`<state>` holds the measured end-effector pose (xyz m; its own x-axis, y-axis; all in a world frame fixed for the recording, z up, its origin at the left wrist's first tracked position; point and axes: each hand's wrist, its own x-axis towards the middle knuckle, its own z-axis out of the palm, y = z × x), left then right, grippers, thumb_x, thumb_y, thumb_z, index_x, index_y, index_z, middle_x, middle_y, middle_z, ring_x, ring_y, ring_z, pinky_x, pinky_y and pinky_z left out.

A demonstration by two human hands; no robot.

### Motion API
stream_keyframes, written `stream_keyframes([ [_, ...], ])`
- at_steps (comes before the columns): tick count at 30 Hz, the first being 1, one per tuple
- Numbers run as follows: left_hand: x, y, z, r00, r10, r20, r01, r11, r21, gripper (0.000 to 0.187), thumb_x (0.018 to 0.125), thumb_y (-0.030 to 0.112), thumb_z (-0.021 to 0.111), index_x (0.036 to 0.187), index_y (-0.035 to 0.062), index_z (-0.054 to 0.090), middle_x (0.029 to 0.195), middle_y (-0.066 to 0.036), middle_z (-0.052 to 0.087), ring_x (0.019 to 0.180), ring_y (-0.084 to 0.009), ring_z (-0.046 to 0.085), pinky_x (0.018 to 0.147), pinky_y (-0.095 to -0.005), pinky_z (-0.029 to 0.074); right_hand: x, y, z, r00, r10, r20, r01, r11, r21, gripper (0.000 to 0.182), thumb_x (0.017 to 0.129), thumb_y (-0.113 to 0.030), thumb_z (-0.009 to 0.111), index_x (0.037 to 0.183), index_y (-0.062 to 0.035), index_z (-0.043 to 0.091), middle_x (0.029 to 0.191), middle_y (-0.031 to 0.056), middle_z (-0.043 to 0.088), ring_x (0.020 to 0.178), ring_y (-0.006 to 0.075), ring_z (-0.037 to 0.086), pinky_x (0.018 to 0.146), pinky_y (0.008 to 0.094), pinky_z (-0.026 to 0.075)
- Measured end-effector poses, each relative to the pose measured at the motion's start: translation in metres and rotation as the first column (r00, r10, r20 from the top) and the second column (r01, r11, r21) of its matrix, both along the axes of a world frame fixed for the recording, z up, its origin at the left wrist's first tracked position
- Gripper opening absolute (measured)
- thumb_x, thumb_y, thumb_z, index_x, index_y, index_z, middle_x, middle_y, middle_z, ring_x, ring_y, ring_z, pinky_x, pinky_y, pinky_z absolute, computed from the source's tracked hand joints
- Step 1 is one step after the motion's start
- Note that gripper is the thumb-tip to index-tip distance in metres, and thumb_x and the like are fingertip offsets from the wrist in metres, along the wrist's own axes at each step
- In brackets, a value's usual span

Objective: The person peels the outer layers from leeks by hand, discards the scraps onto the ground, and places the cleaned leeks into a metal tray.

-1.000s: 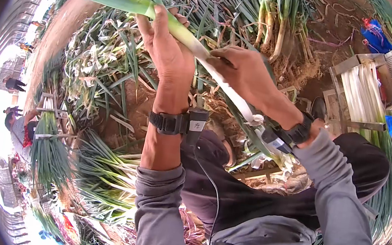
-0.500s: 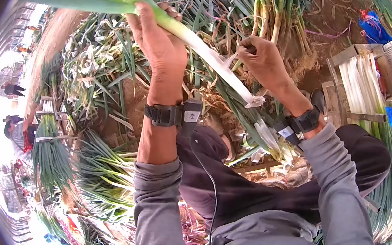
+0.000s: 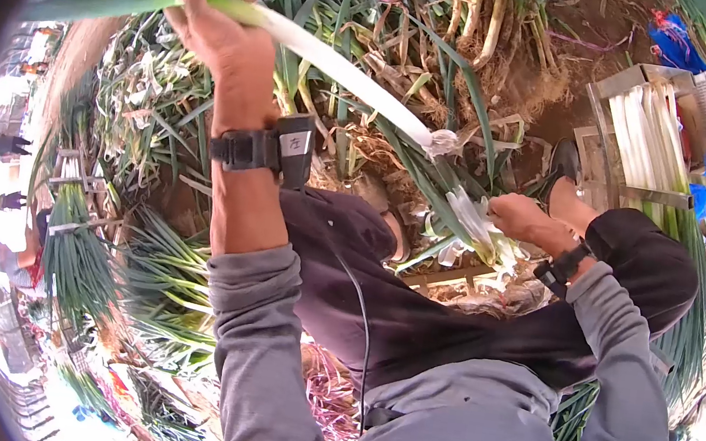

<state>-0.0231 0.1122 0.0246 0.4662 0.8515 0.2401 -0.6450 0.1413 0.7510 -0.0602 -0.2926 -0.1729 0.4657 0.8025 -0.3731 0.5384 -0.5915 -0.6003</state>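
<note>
My left hand (image 3: pixel 221 34) is closed around a long green onion (image 3: pixel 346 72), gripping it where the white shaft meets the green leaves. The leaves point to the upper left, and the root end hangs toward the middle of the view. My right hand (image 3: pixel 527 221) is lower and to the right, away from that onion, with its fingers curled together. Whether anything is in those fingers cannot be made out. Loose white peelings (image 3: pixel 469 218) lie just left of it, over green leaves beside my knee.
Stripped onion leaves (image 3: pixel 164 97) litter the ground at left. An upright bunch of unpeeled onions (image 3: pixel 488 6) stands at the top. To the right, a rack holds clean white onions (image 3: pixel 641 134) near a blue bag (image 3: pixel 678 42). More onion bundles (image 3: pixel 82 247) are at left, with people beyond.
My right hand has come away from the onion's shaft and moved down and right. The left hand, still holding the onion, has shifted left in view. Less loose skin shows on the shaft.
</note>
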Motion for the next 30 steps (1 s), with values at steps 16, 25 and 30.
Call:
stream_keyframes([
  [16,-0.013,0.083,-0.042,0.935,-0.322,0.152,0.356,0.833,-0.424,0.033,0.108,0.023,0.043,0.120,-0.0071,0.038,0.099,-0.017,0.057,0.081,-0.0240,0.057,0.074,-0.0405,0.057,0.029,0.068,0.119,0.961,-0.128,-0.244,0.240,0.825,0.512,0.019,0.103,-0.016,0.055,0.107,0.0008,0.063,0.075,0.0073,0.067,0.052,0.0147,0.064,0.046,0.0248,0.053],
  [25,0.006,0.081,-0.062,0.990,-0.050,-0.133,-0.005,0.923,-0.384,0.029,0.105,0.031,0.053,0.095,0.0036,0.048,0.072,-0.006,0.051,0.054,-0.0147,0.048,0.047,-0.0275,0.043,-0.023,0.053,0.172,0.920,-0.083,0.382,-0.131,0.855,0.502,0.019,0.098,-0.017,0.062,0.101,0.0011,0.066,0.074,0.0120,0.066,0.056,0.0227,0.065,0.047,0.0326,0.051],
  [30,-0.001,0.093,-0.053,0.969,0.125,-0.214,-0.187,0.935,-0.302,0.030,0.105,0.031,0.052,0.100,0.0020,0.048,0.072,-0.006,0.055,0.054,-0.0138,0.050,0.049,-0.0292,0.046,-0.020,-0.018,0.153,0.903,-0.066,0.426,-0.050,0.965,0.256,0.019,0.093,-0.012,0.066,0.110,-0.0031,0.067,0.094,0.0140,0.068,0.080,0.0307,0.070,0.064,0.0425,0.054],
])
